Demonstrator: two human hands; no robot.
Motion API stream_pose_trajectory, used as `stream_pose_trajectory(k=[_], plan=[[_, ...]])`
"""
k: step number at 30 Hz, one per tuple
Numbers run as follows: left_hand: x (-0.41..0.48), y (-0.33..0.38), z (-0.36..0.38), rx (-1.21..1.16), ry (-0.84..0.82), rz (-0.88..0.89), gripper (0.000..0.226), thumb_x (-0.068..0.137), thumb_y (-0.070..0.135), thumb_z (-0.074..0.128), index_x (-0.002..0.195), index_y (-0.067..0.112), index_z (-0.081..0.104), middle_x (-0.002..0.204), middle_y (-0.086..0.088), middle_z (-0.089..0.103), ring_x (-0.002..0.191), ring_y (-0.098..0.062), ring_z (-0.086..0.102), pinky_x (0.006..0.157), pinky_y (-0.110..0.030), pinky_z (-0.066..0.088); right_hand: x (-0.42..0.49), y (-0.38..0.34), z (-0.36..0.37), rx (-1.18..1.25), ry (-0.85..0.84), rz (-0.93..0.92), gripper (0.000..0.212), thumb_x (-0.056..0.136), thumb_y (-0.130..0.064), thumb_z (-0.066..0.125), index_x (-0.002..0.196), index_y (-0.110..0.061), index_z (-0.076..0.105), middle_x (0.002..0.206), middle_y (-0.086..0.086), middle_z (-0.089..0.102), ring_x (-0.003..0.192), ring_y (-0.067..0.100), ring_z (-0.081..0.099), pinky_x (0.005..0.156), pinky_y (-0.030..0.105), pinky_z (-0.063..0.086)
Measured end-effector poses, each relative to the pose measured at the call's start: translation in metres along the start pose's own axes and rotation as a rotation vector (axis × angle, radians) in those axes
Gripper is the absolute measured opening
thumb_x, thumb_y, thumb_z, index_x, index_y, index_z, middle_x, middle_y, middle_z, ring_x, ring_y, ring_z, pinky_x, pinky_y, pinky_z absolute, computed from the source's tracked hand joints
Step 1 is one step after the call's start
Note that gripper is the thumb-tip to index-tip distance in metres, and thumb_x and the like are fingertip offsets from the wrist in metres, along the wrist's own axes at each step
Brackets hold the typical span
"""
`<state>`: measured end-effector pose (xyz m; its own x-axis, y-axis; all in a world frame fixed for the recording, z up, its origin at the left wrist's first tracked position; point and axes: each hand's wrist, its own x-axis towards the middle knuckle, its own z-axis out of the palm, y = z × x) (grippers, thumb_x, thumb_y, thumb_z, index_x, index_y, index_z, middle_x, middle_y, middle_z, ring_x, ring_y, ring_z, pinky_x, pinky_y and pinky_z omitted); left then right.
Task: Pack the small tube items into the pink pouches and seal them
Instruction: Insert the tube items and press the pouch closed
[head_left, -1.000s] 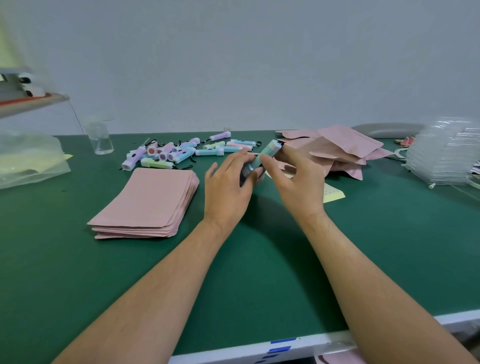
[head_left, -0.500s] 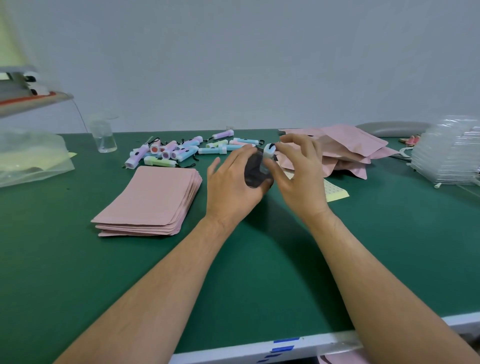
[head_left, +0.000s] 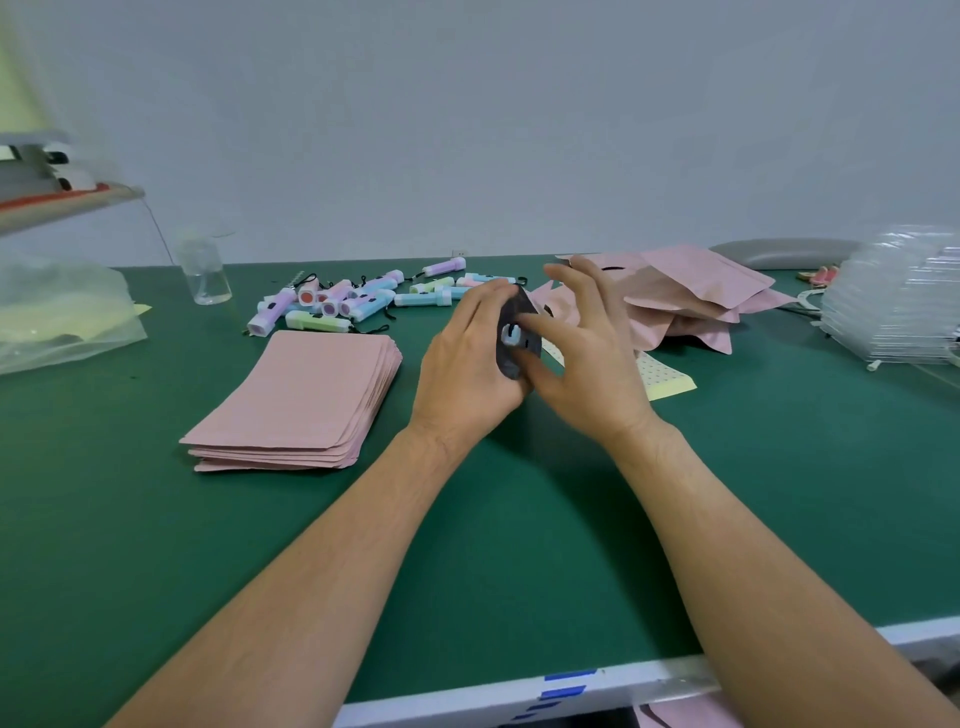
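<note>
Over the tabletop, my left hand wraps its fingers round a dark sleeve (pouch or wrapper, unclear). My right hand pinches a blue tube at its mouth. Puffed pink pouches seem packed; loose tubes and flat pouches remain.

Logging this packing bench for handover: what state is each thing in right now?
Left hand, grips the dark pouch.
Right hand, pinches the dark pouch beside the blue tube.
Dark pouch, held between both hands.
Blue tube, end showing at the pouch.
Pink pouch stack, flat, unfilled.
Loose tubes, lying heaped.
Filled pink pouches, piled, bulging.
Clear cup, upright.
</note>
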<state>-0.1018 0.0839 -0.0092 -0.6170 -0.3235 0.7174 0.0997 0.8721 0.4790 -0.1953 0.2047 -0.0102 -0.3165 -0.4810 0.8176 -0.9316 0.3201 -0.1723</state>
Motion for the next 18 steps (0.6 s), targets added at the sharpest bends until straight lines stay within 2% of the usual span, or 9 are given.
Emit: stream_pose_trajectory(k=[3, 6, 9, 13, 16, 18], plan=[[-0.0009, -0.0008, 0.0005, -0.012, -0.023, 0.029, 0.060, 0.082, 0.007, 0.068, 0.141, 0.015, 0.057, 0.147, 0.006, 0.054, 0.130, -0.011, 0.054, 0.103, -0.031, 0.051, -0.0012, -0.0016, -0.0019, -0.060, -0.059, 0.050, 0.021, 0.089, -0.020, 0.075, 0.110, -0.016, 0.078, 0.153, 0.018, 0.045, 0.152, 0.039, 0.025, 0.118, 0.050, 0.031], [-0.0005, -0.0019, 0.0010, -0.001, -0.051, 0.025, 0.065, 0.084, 0.004, 0.067, 0.146, 0.015, 0.053, 0.153, 0.006, 0.048, 0.135, -0.013, 0.052, 0.105, -0.037, 0.052, -0.0001, -0.0019, -0.0046, -0.118, -0.098, 0.011, 0.019, 0.089, -0.023, 0.072, 0.107, -0.017, 0.077, 0.155, 0.019, 0.042, 0.154, 0.039, 0.021, 0.118, 0.051, 0.030], [0.0002, -0.0027, 0.0017, 0.046, -0.084, 0.032, 0.068, 0.087, 0.010, 0.069, 0.152, 0.016, 0.048, 0.158, 0.008, 0.043, 0.139, -0.014, 0.050, 0.101, -0.044, 0.055, 0.0016, -0.0014, -0.0064, -0.120, -0.133, -0.112, 0.016, 0.088, -0.019, 0.074, 0.103, -0.014, 0.077, 0.154, 0.019, 0.046, 0.152, 0.039, 0.027, 0.115, 0.054, 0.035], [0.0021, 0.0003, 0.0011, 0.111, -0.118, 0.003, 0.077, 0.082, 0.011, 0.068, 0.154, 0.023, 0.044, 0.156, 0.014, 0.042, 0.131, -0.016, 0.055, 0.088, -0.049, 0.059, 0.0042, -0.0017, -0.0036, -0.212, -0.068, -0.232, 0.011, 0.091, -0.010, 0.066, 0.099, -0.009, 0.074, 0.150, 0.021, 0.051, 0.148, 0.043, 0.037, 0.102, 0.053, 0.044], [0.0036, 0.0010, 0.0005, 0.134, -0.119, 0.019, 0.074, 0.082, 0.010, 0.067, 0.151, 0.024, 0.046, 0.154, 0.016, 0.044, 0.128, -0.017, 0.057, 0.084, -0.048, 0.060, 0.0047, -0.0035, -0.0018, -0.302, -0.038, -0.208, 0.012, 0.092, -0.011, 0.063, 0.097, -0.013, 0.073, 0.152, 0.022, 0.050, 0.149, 0.043, 0.036, 0.100, 0.049, 0.039], [0.0033, 0.0007, 0.0006, 0.177, -0.135, 0.031, 0.073, 0.083, 0.008, 0.064, 0.152, 0.026, 0.044, 0.157, 0.018, 0.041, 0.128, -0.019, 0.056, 0.083, -0.047, 0.060, 0.0035, -0.0041, -0.0012, -0.340, -0.111, -0.153, 0.015, 0.092, -0.018, 0.061, 0.089, -0.016, 0.075, 0.157, 0.024, 0.042, 0.153, 0.044, 0.027, 0.104, 0.050, 0.034]])
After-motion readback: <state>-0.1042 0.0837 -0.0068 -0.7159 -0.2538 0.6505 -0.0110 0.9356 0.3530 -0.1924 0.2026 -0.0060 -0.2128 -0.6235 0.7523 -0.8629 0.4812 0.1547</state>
